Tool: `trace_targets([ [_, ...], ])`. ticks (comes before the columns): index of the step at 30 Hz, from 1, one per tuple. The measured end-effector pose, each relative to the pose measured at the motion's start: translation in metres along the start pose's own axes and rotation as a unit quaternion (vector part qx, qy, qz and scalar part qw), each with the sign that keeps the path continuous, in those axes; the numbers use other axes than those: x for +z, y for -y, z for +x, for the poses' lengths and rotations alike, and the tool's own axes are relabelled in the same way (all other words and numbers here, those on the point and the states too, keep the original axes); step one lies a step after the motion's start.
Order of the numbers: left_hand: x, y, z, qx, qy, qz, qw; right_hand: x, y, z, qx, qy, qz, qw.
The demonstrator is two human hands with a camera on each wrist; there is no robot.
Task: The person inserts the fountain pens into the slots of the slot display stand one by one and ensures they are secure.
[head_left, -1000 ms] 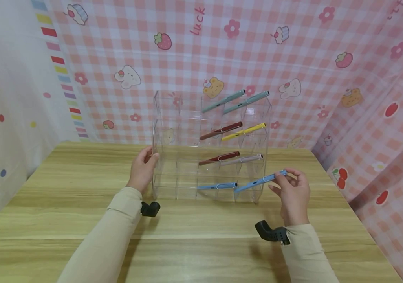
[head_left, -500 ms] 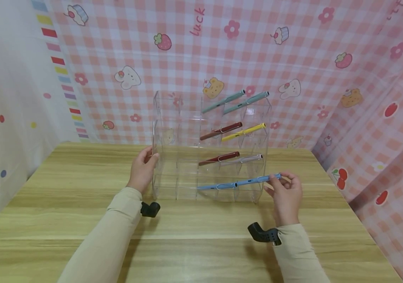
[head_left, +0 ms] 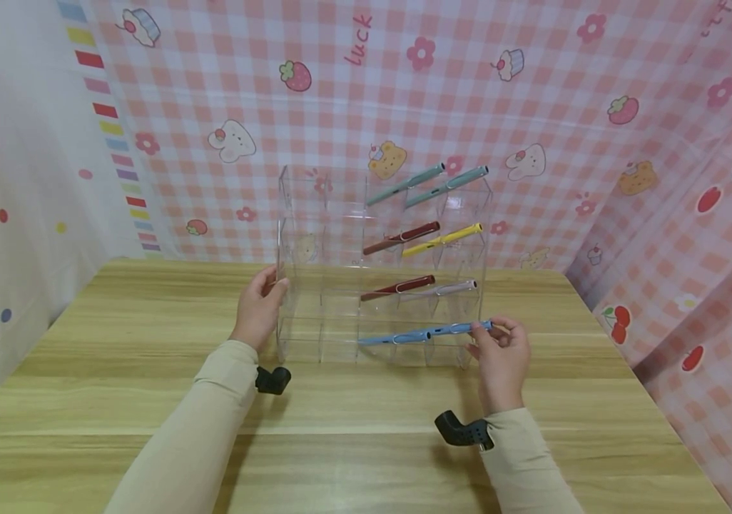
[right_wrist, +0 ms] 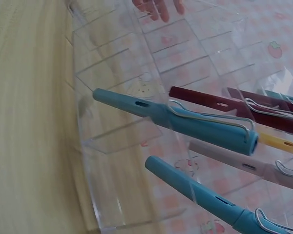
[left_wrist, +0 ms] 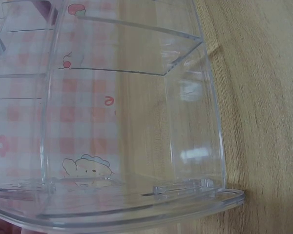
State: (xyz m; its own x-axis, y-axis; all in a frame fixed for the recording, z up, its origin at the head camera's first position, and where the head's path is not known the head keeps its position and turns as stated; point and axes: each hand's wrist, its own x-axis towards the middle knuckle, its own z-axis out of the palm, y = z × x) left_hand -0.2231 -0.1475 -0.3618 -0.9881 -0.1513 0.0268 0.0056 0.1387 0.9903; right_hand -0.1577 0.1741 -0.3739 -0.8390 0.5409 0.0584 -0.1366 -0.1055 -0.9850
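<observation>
A clear acrylic pen rack with stepped rows of compartments stands on the wooden table. At its left side panel, my left hand grips the edge, thumb in front; in the left wrist view only bits of fingers show at the bottom corner. My right hand pinches a blue fountain pen near its clip end, with its other end pointing into the lowest row. To its left a second blue fountain pen lies in that row. The right wrist view shows the held blue pen slanting below the resting one.
Higher rows bear two dark red pens, a yellow pen, a pale lilac pen and two green-teal pens. The rack's left columns hold no pens. A pink checked cloth hangs behind the table.
My right hand has moved left with the blue pen, bringing it further over the lowest row at a flatter slant. The left hand and the rack have stayed put.
</observation>
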Motion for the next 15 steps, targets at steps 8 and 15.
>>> trace_targets([
  [8,0.0,0.002,0.0,0.007,-0.001,0.002,1.0,0.005,-0.007,-0.003,0.005,0.005,0.005,1.0],
  [15,0.0,0.003,-0.001,0.01,0.002,0.002,0.9999,0.01,-0.012,-0.007,0.009,0.011,-0.018,0.9997],
])
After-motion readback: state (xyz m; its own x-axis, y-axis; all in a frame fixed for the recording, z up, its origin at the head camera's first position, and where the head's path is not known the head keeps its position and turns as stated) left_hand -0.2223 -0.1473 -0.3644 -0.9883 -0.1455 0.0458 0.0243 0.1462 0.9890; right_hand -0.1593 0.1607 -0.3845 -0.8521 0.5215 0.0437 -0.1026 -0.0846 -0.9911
